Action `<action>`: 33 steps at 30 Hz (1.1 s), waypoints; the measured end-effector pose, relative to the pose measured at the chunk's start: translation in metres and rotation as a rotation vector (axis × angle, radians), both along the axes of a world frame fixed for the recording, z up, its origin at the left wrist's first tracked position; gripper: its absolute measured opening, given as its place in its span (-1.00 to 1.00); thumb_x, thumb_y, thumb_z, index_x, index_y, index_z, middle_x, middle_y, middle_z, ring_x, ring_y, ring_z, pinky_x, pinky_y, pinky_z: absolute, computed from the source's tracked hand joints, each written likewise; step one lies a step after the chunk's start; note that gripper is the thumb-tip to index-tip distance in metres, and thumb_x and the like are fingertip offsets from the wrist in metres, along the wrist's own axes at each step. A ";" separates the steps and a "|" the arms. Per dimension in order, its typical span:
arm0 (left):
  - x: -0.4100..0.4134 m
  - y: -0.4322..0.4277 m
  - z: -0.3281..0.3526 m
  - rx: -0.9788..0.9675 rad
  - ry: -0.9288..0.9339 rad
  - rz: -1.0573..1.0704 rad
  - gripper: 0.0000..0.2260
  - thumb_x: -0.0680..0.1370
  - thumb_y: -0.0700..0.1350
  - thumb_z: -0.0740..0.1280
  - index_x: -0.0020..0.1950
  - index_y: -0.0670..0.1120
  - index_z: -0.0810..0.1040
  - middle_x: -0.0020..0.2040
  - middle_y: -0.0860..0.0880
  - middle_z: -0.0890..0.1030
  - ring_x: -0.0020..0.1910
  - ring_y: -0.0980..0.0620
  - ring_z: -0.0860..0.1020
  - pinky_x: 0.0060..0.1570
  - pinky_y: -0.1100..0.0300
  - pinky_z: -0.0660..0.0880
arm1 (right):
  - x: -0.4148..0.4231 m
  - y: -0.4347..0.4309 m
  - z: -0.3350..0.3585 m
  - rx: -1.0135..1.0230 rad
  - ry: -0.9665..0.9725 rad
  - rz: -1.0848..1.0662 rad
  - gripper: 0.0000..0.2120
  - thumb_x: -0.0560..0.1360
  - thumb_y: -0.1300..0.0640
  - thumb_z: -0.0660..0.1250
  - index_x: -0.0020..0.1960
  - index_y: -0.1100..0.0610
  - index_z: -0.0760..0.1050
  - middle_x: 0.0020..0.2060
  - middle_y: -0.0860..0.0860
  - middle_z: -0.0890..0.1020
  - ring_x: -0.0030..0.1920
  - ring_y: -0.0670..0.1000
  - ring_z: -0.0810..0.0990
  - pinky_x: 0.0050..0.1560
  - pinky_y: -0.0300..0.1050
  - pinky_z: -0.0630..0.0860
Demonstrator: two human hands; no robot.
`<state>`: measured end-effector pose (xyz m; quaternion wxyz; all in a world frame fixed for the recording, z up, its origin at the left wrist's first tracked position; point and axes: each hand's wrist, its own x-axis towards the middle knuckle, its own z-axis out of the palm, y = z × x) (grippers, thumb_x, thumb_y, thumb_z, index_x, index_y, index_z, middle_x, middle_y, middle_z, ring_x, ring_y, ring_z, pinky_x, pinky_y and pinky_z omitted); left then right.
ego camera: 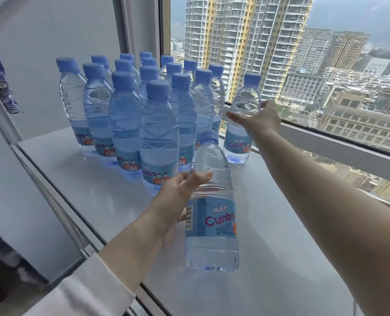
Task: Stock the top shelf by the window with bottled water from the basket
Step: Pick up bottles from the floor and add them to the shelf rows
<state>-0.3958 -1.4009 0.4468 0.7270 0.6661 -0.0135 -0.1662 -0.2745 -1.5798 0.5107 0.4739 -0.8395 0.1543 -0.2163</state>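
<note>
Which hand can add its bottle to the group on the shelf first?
Right hand: its far bottle is upright beside the stocked bottles. The left hand holds the near bottle well short of them.

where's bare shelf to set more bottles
Bare shelf top runs right of the front bottle to the window rail, and left of it before the bottle cluster. Crowded at the back left, up to the window-side bottle.

You read 纯百氏 over Cunbs on the nearest bottle (212,201), barcode (189,217) beside it, same words on the window-side bottle (239,137), Cunbs on the front grouped bottle (158,137)
</note>
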 end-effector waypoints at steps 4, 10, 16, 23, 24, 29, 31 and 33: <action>0.002 -0.001 0.001 0.000 -0.004 0.010 -0.38 0.17 0.25 0.39 0.17 0.03 0.53 0.04 -0.01 0.68 0.00 -0.02 0.66 0.16 -0.12 0.52 | 0.010 0.008 -0.001 -0.028 0.014 0.001 -0.10 0.24 -0.16 0.50 0.40 0.16 0.17 0.34 0.11 0.42 0.31 0.13 0.42 0.16 -0.07 0.42; 0.005 0.000 0.000 -0.007 0.002 0.021 -0.40 0.17 0.24 0.40 0.16 0.03 0.54 0.04 -0.01 0.68 0.02 -0.02 0.65 0.17 -0.15 0.50 | 0.012 -0.001 -0.004 0.020 0.041 0.116 -0.22 0.28 -0.01 0.53 0.38 0.11 0.23 0.29 0.09 0.47 0.23 0.11 0.48 0.19 -0.06 0.46; 0.010 -0.001 0.000 -0.007 -0.009 0.030 -0.40 0.16 0.24 0.40 0.15 0.04 0.54 0.05 -0.01 0.68 0.03 -0.03 0.65 0.18 -0.16 0.50 | 0.014 -0.006 -0.005 0.024 0.015 0.096 -0.28 0.25 0.03 0.55 0.30 0.11 0.29 0.20 0.11 0.51 0.14 0.10 0.51 0.20 0.04 0.49; 0.014 -0.002 0.000 -0.008 -0.014 0.029 -0.39 0.17 0.24 0.40 0.16 0.04 0.54 0.05 -0.02 0.68 0.02 -0.03 0.66 0.16 -0.14 0.51 | 0.021 0.004 -0.007 -0.016 -0.010 0.024 -0.29 0.28 -0.05 0.52 0.28 0.12 0.26 0.21 0.12 0.50 0.18 0.12 0.49 0.03 -0.13 0.37; 0.014 -0.001 0.000 -0.008 -0.013 0.027 -0.40 0.18 0.24 0.40 0.16 0.04 0.54 0.05 -0.02 0.68 0.01 -0.03 0.66 0.16 -0.14 0.51 | 0.022 0.006 -0.008 -0.025 -0.010 0.009 -0.28 0.27 -0.06 0.52 0.28 0.12 0.25 0.21 0.13 0.50 0.18 0.13 0.49 0.01 -0.13 0.36; 0.015 -0.002 0.000 -0.017 -0.018 0.025 -0.39 0.18 0.22 0.40 0.17 0.03 0.53 0.04 -0.03 0.68 0.00 -0.03 0.66 0.15 -0.10 0.53 | 0.020 0.012 -0.010 -0.055 0.000 -0.022 -0.26 0.27 -0.11 0.50 0.31 0.09 0.24 0.25 0.15 0.43 0.20 0.14 0.47 0.05 -0.09 0.41; 0.015 -0.003 -0.001 -0.023 -0.018 0.035 -0.37 0.15 0.23 0.40 0.18 0.03 0.53 0.05 -0.02 0.68 0.01 -0.02 0.66 0.15 -0.11 0.53 | 0.019 0.011 -0.008 -0.063 0.000 -0.018 -0.26 0.27 -0.12 0.50 0.31 0.09 0.24 0.26 0.14 0.42 0.20 0.14 0.46 0.02 -0.12 0.38; 0.015 -0.004 -0.002 -0.023 -0.018 0.044 -0.37 0.15 0.24 0.40 0.18 0.03 0.53 0.06 -0.02 0.67 0.01 -0.03 0.66 0.16 -0.13 0.52 | 0.019 0.011 -0.008 -0.062 0.004 -0.018 -0.26 0.28 -0.12 0.50 0.31 0.09 0.24 0.26 0.15 0.41 0.20 0.14 0.46 0.00 -0.12 0.37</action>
